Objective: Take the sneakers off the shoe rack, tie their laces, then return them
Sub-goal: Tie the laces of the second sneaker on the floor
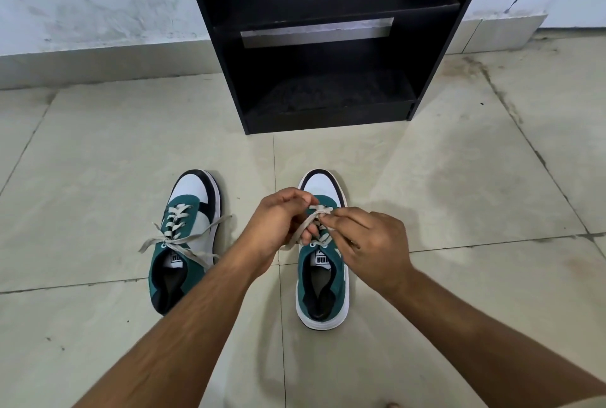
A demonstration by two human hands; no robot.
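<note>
Two green, white and black sneakers stand side by side on the tiled floor, toes pointing at the black shoe rack [328, 47]. The left sneaker [187, 237] has beige laces [183, 240] crossed near its tongue, with the ends spread loose to both sides. Over the right sneaker [323, 289], my left hand [278, 227] pinches a strand of its lace [310, 225] and my right hand [370, 247] pinches another strand. Both hands hide most of that shoe's lacing.
The rack stands against a pale wall, its lower shelves holding no shoes. Beige floor tiles with dark grout lines spread around the sneakers. A stained patch marks the tiles to the right of the rack.
</note>
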